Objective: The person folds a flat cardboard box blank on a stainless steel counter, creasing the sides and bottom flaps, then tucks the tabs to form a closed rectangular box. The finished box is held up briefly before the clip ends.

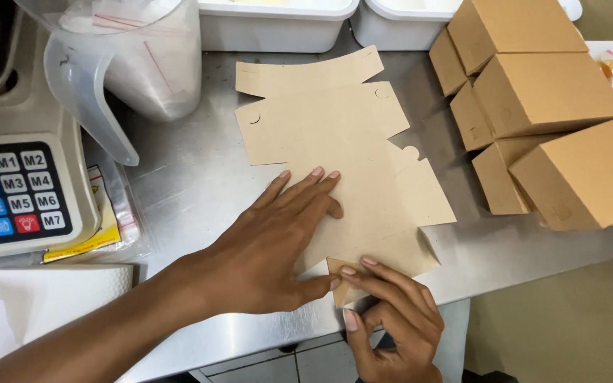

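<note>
My head camera looks steeply down from close above onto the steel table [200,184]. It faces away from me, my arms entering at the near edge, the table's far side at the frame's top.

Bright, even overhead light; soft glare streaks the steel table [193,184] at centre left; faint shadows; edges slightly stretched, focus sharp.

Shop packing counter, scale [19,188], folded boxes [544,92]
</note>
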